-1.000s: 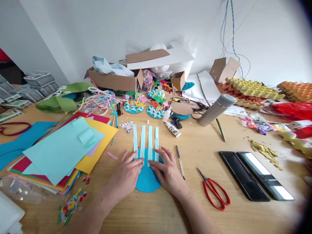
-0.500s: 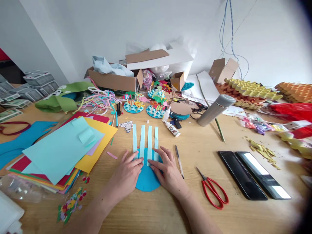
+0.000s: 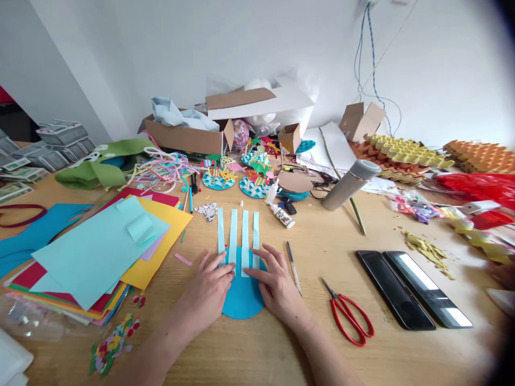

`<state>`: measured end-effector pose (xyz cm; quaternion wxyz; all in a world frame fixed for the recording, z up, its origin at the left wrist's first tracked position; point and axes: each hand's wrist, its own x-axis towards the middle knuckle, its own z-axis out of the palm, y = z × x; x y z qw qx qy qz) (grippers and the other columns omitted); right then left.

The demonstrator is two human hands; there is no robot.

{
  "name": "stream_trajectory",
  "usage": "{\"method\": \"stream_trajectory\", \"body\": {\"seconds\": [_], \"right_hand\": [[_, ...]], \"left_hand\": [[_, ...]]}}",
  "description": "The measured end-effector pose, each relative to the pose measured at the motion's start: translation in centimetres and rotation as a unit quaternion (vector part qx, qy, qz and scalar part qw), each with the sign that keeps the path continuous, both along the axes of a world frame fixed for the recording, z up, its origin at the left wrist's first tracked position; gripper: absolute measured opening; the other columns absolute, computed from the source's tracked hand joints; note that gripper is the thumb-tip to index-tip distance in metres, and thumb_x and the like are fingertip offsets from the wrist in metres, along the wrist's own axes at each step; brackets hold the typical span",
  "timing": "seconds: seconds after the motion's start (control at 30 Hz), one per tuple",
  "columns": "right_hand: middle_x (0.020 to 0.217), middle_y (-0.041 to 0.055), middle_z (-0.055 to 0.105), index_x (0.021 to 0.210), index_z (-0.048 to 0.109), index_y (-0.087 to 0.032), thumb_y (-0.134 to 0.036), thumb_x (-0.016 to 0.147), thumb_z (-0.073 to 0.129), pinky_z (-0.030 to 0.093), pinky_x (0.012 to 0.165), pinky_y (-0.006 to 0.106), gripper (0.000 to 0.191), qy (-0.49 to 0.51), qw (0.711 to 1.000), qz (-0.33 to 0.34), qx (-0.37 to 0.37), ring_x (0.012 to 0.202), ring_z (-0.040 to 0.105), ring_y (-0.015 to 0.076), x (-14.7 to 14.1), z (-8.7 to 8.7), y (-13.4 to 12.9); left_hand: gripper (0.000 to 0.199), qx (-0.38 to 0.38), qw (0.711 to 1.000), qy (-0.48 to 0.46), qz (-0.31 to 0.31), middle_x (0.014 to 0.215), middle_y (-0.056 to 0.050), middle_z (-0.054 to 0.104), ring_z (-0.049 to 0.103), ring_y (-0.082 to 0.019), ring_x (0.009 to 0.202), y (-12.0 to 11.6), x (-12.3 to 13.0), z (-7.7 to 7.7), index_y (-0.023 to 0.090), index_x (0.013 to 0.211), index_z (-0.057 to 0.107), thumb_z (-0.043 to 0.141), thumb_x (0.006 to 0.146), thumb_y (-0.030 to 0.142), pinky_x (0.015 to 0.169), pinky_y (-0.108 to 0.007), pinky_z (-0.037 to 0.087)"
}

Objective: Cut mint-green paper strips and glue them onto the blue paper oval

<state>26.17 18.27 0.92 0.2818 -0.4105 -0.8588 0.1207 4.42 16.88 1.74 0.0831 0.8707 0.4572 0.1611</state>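
A round blue paper disc (image 3: pixel 242 300) lies flat on the table in front of me. Several light-blue paper strips (image 3: pixel 245 236) run side by side from the disc toward the far side, their lower ends over it. My left hand (image 3: pixel 211 284) rests at the disc's left edge, fingers stretched out over the lower ends of the left strips. On the other side my right hand (image 3: pixel 279 281) lies with fingers spread, its fingertips touching the lower ends of the right strips. Both hands press down without gripping anything.
Red-handled scissors (image 3: pixel 348 313) and a pen (image 3: pixel 294 268) lie to the right, with two black phones (image 3: pixel 396 289) beyond. A stack of coloured paper (image 3: pixel 100 246) is on the left. Glue bottles (image 3: pixel 282 215), a grey flask (image 3: pixel 350 185) and finished paper crafts (image 3: pixel 255 185) stand farther back.
The view has shifted slightly. My right thumb has drawn back beneath the hand, while the index finger still touches the strip; the left hand stays in about the same place.
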Motion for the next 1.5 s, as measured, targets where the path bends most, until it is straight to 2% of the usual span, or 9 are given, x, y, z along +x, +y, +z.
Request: {"method": "stream_trajectory", "body": {"seconds": [0.43,0.73,0.97,1.13,1.4,1.5], "right_hand": [[0.135,0.0087,0.045,0.11,0.071,-0.03,0.003,0.078,0.044,0.032,0.105,0.064,0.054,-0.026,0.999,0.014,-0.021,0.134,0.026,0.0336,-0.1,-0.2,0.0],[0.135,0.0079,0.044,0.114,0.069,-0.033,0.004,0.075,0.044,0.033,0.104,0.063,0.059,-0.028,0.999,0.013,-0.029,0.134,0.025,0.0337,-0.1,-0.1,-0.1],[0.136,0.0082,0.043,0.112,0.07,-0.032,0.003,0.075,0.045,0.034,0.104,0.062,0.057,-0.037,0.999,0.02,-0.024,0.134,0.025,0.034,-0.1,-0.2,-0.1],[0.136,0.0102,0.044,0.113,0.07,-0.031,0.001,0.081,0.042,0.037,0.1,0.064,0.053,-0.036,0.999,0.024,-0.004,0.133,0.026,0.0352,0.1,-0.7,0.2],[0.136,0.0084,0.045,0.113,0.07,-0.033,0.004,0.076,0.044,0.036,0.104,0.061,0.059,-0.042,0.999,0.01,-0.02,0.135,0.026,0.0341,-0.2,-0.3,0.1],[0.137,0.0075,0.045,0.113,0.07,-0.034,0.003,0.077,0.044,0.036,0.104,0.06,0.058,-0.038,0.999,0.002,-0.029,0.135,0.025,0.0333,-0.2,-0.2,0.0]], "left_hand": [[0.033,0.003,1.0,-0.007,-0.003,0.122,-0.002,0.067,0.046,-0.029,0.129,0.0,-0.1,-0.4,0.021,0.108,0.069,0.044,0.09,0.01,0.107,-0.058,0.034],[0.033,-0.011,1.0,0.012,-0.007,0.124,-0.001,0.066,0.045,-0.03,0.13,0.1,-0.1,-0.2,0.02,0.11,0.068,0.042,0.091,0.012,0.107,-0.059,0.035],[0.034,-0.036,0.999,0.021,0.008,0.124,-0.003,0.066,0.039,-0.031,0.134,-0.2,0.3,0.4,0.018,0.107,0.068,0.04,0.091,0.01,0.11,-0.059,0.031],[0.028,-0.032,0.999,0.005,0.017,0.114,-0.001,0.067,0.042,-0.025,0.13,-0.5,0.5,0.6,0.02,0.108,0.066,0.047,0.089,0.01,0.116,-0.052,0.023],[0.028,-0.018,0.999,0.032,0.014,0.114,-0.005,0.068,0.047,-0.029,0.125,-0.6,0.7,0.6,0.018,0.107,0.066,0.043,0.091,0.012,0.111,-0.057,0.027],[0.028,-0.024,0.999,0.043,0.015,0.116,-0.005,0.068,0.049,-0.031,0.124,-0.8,0.9,0.8,0.021,0.114,0.065,0.044,0.094,0.023,0.108,-0.061,0.029]]}}
